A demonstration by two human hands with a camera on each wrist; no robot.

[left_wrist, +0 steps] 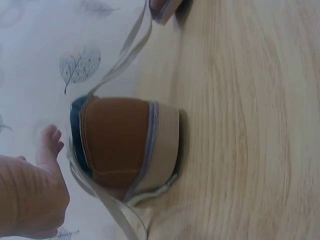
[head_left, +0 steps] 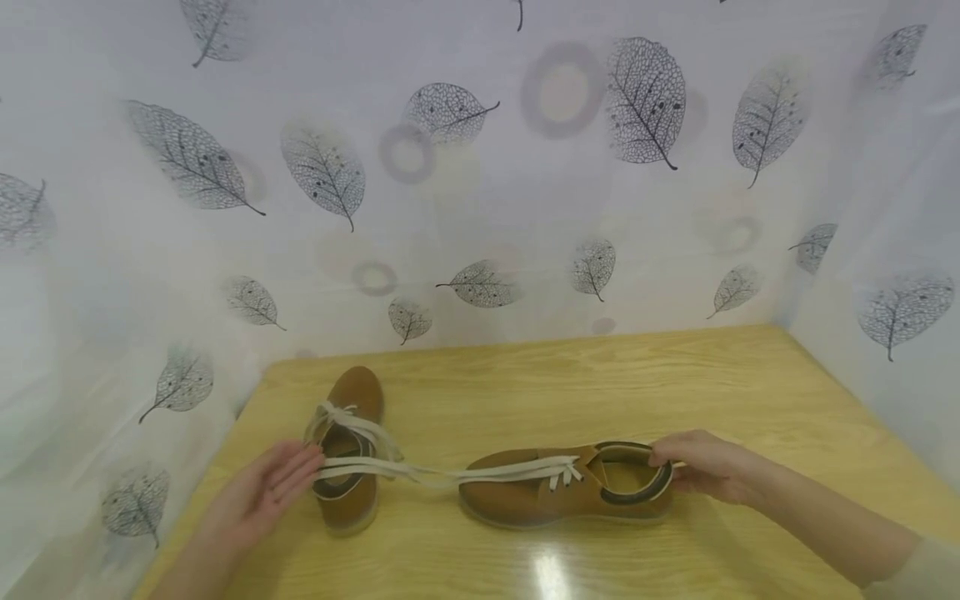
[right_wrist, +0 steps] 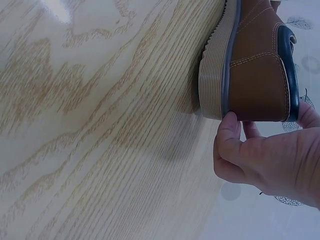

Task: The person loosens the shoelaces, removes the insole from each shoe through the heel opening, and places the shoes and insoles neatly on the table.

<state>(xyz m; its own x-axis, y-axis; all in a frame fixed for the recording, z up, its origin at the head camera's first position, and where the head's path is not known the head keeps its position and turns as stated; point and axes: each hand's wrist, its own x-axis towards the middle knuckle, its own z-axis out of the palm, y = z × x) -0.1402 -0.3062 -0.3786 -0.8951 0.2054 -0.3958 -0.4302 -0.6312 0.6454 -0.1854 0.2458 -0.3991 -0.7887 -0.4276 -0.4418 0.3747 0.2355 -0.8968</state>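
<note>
Right hand (head_left: pixel 708 467) pinches a shoe heel (right_wrist: pixel 256 95), left hand (head_left: pixel 270 490) straight-fingered beside the other shoe (head_left: pixel 364 402)

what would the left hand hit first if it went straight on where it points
Probably the flat off-white laces lying across the nearest low-cut brown shoe, though depth is unclear.

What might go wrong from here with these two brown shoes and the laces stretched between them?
The flat cream laces might tangle, since they reach over the opening of the brown, pale-soled shoe at left, where more lace lies looped. If the right hand, pinching the heel of the brown, pale-soled shoe at right, pulls back, they could slide off: the left hand has straight fingers and doesn't appear to grip them.
</note>
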